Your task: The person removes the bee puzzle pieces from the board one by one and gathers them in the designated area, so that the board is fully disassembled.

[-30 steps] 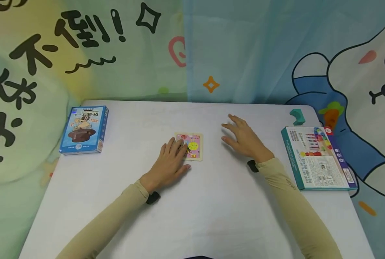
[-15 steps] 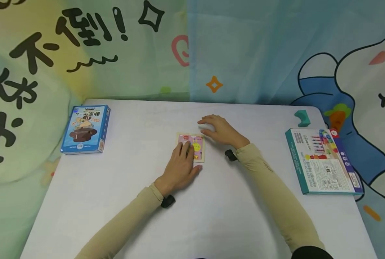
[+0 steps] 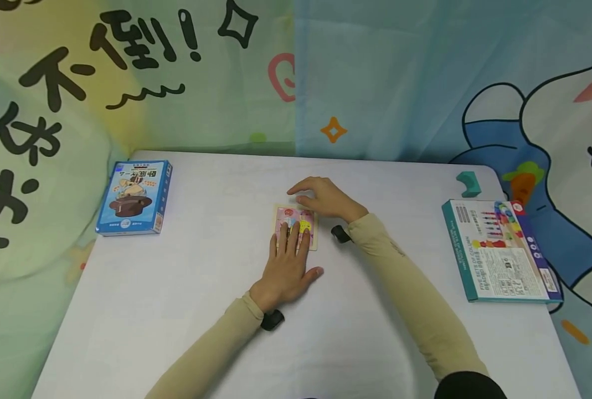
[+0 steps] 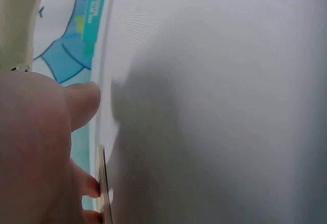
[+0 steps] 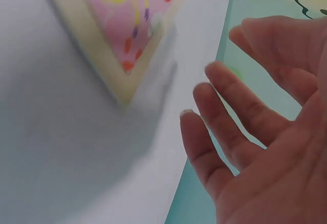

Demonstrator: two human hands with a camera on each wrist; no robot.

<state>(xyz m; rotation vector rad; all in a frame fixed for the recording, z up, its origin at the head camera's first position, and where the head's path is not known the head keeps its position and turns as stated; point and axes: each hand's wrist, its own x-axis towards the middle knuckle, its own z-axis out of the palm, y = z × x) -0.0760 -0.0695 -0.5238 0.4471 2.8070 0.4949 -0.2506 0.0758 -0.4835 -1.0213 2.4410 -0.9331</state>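
Note:
A small, flat picture board (image 3: 288, 214), pink with a yellow figure and a pale wooden-looking border, lies near the middle of the table. My left hand (image 3: 286, 275) rests on its near part with straight, spread fingers that hide some of the picture. Past the board's far right corner, my right hand (image 3: 325, 198) hovers with loosely bent fingers and grips nothing. The right wrist view shows those fingers (image 5: 225, 116) apart from the board's corner (image 5: 120, 86). In the left wrist view, the board (image 4: 103, 178) appears edge-on beside the fingertips.
A blue box (image 3: 132, 198) with a hat picture lies at the table's left. On the right lies a larger white and teal box (image 3: 500, 252), with a teal curved piece (image 3: 469, 184) behind it. A printed curtain (image 3: 375, 72) hangs beyond the white table (image 3: 216, 194).
My right hand has moved left, from beside the board to its far edge. My left hand has shifted right and nearer to me, its fingers still on the board. The view has shifted slightly.

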